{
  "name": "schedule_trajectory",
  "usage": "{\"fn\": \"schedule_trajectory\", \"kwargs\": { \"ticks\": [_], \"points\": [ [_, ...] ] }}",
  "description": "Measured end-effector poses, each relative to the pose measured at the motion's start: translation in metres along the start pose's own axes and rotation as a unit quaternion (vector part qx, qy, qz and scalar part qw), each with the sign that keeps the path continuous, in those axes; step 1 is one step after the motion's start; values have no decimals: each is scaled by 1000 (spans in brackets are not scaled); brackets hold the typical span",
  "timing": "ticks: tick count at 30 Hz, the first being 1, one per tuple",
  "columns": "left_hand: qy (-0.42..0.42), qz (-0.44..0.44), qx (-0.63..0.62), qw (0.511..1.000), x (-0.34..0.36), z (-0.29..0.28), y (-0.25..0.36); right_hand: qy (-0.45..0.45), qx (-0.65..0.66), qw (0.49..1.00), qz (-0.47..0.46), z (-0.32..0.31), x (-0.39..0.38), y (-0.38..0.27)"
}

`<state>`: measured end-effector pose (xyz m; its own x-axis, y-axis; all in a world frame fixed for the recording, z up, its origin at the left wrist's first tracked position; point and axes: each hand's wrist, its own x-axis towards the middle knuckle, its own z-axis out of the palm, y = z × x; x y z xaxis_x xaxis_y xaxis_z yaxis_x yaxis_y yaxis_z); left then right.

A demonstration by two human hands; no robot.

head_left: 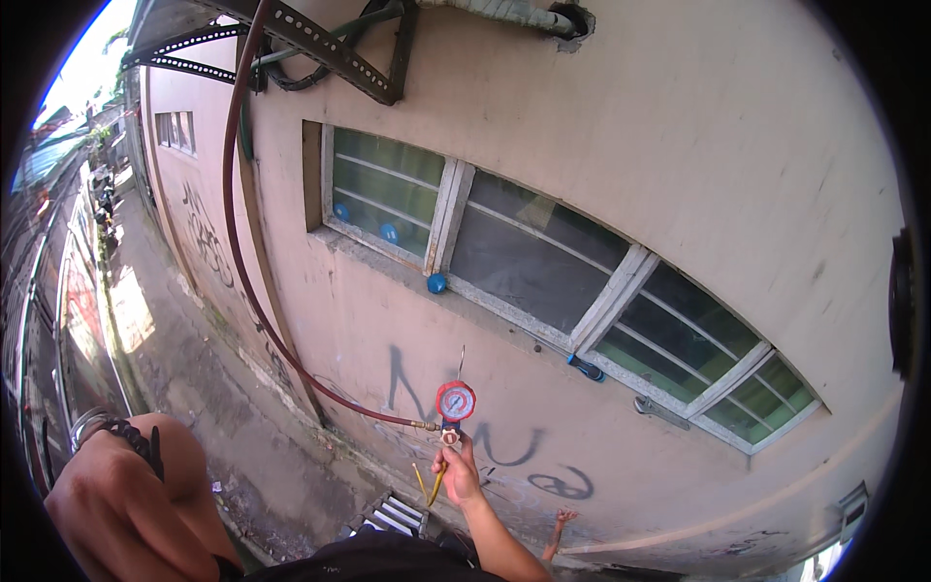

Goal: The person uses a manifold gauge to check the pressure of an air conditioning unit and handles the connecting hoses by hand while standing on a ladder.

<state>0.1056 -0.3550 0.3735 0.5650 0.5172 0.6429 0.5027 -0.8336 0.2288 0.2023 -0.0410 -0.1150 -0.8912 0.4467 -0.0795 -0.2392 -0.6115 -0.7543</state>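
Note:
My right hand (461,475) is closed around a pressure gauge with a small valve body, held upright in front of the wall. The gauge (455,401) has a round white dial in a red rim. A dark red hose (233,184) joins its left side through a brass fitting (424,425) and loops up to a metal bracket. Two thin yellow pieces (433,487) form a V beside my palm; what they belong to is unclear. At the lower left my bent left arm (116,495) wears bands. I cannot make out the left hand's fingers.
A perforated bracket (330,53) juts from the pink wall above. Along the window sill lie a blue round object (436,283), a blue-and-black tool (586,367) and a metal tool (661,412). Ladder rungs (398,514) show below. Another person's hand (565,516) reaches up, lower right.

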Motion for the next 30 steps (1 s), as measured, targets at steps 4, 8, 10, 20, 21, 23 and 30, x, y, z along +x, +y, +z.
{"fn": "schedule_trajectory", "kwargs": {
  "ticks": [4,8,10,20,21,23,30],
  "points": [
    [-19,-17,-5,1000,3,-4,9,11,-26,1000,4,4,2,0],
    [-22,-77,-1,997,2,-11,29,-12,3,1000,11,-4,4,4],
    [-40,-114,-3,993,11,-12,32,-16,3,1000,12,-6,5,6],
    [-68,80,53,993,31,-3,17,-15,-22,1000,15,1,0,-2],
    [-83,72,38,993,30,-5,16,-15,-22,1000,14,0,1,-1],
    [-74,72,31,994,31,-6,14,-16,-15,1000,16,-1,0,-1],
    [-59,87,22,994,34,-11,1,-13,-18,1000,11,-6,-2,-1]
  ]
}}
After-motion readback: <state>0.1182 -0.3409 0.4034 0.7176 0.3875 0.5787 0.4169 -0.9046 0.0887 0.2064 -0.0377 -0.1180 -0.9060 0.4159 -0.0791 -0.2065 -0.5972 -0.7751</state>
